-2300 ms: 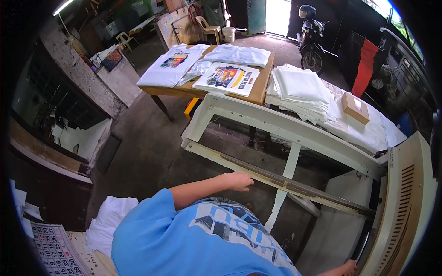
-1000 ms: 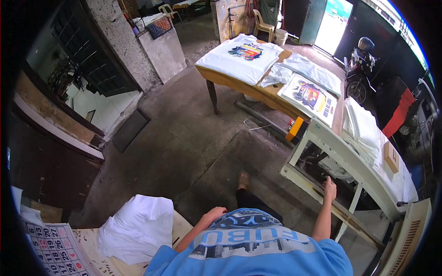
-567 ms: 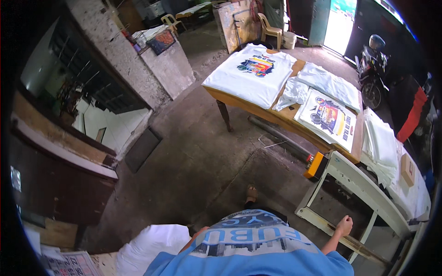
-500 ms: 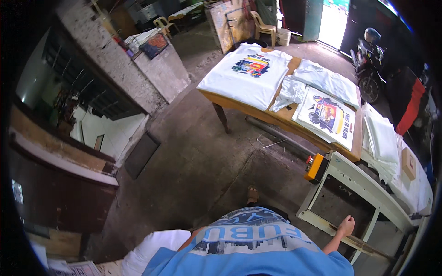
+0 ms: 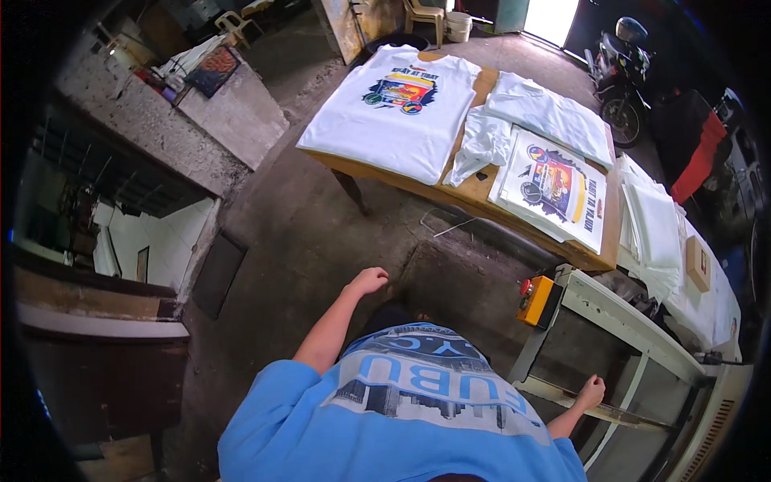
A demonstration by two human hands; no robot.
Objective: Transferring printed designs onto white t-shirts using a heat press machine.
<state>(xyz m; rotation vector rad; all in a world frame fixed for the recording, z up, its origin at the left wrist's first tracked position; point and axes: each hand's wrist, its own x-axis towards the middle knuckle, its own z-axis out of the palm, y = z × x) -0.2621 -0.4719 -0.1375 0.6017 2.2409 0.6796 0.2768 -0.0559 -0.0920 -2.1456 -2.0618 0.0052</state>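
Observation:
My left hand (image 5: 370, 281) hangs over the bare floor in front of me, its fingers loosely curled together with nothing visible in them. Near the metal frame (image 5: 634, 317) on my right, my right hand (image 5: 592, 392) is closed in a loose fist beside a crossbar (image 5: 554, 391); no object shows in it. Ahead stands a wooden table (image 5: 474, 197). A white T-shirt with a colourful print (image 5: 393, 120) lies flat on its left part. On the right part are a printed white stack (image 5: 554, 193), a folded white cloth pile (image 5: 550, 112) and a crumpled white cloth (image 5: 482, 145).
A yellow box with a red push button (image 5: 536, 301) sits on the frame's corner. More white cloth (image 5: 650, 225) and a small cardboard box (image 5: 698, 263) lie right of the table. A motorcycle (image 5: 622, 88) stands far right. A dark mat (image 5: 219, 273) lies by the left doorway.
My left arm has swung forward into view from the lower left. The white bundle there has left the picture. My view has shifted; my right hand stays by the frame.

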